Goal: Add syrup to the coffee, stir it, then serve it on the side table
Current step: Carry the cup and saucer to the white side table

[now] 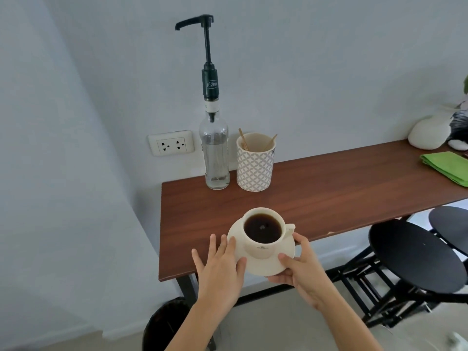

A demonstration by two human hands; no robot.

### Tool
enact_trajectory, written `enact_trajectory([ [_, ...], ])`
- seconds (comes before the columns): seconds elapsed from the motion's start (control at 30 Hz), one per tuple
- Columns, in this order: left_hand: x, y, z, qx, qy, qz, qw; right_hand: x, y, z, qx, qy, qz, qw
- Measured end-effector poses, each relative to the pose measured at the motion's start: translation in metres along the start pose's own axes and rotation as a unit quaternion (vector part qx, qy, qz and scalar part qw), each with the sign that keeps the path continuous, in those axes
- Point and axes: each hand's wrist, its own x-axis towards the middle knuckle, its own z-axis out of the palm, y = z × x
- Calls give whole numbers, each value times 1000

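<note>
A cream cup (263, 233) full of dark coffee stands on a cream saucer (266, 266) at the front edge of the brown table (329, 198). My right hand (301, 269) grips the saucer's right rim, thumb on top and fingers underneath. My left hand (220, 264) lies against the saucer's left rim with its fingers spread. At the back of the table stands a clear syrup bottle (214, 153) with a tall black pump. Right beside it is a patterned holder (255, 163) with wooden stir sticks (244, 141).
A green cloth (448, 167) and a white round object (429, 134) lie at the table's far right. Two black stools (415, 257) stand to the right under the table edge. A dark bin (167, 325) sits on the floor by the table leg. A wall socket (171, 144) is behind.
</note>
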Motion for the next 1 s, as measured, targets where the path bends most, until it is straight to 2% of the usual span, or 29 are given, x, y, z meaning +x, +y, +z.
enact_trajectory([
  [0.13, -16, 1, 9, -21, 30, -32, 999, -5, 6, -5, 11, -10, 6, 1000],
  [0.3, -41, 6, 19, -89, 122, -99, 984, -6, 6, -15, -7, -46, 14, 999],
  [0.43, -55, 17, 16, -211, 104, -102, 967, -6, 3, -22, -32, -92, 19, 995],
  [0.57, -72, 23, 15, -324, 105, -159, 927, -8, -2, -23, -66, -143, 17, 987],
  [0.77, -126, 28, 11, -471, 159, -206, 843, -25, -6, -8, -104, -238, 26, 965],
  [1.0, -214, 13, 12, -523, 253, -266, 769, -76, 8, 32, -140, -355, 35, 924],
])
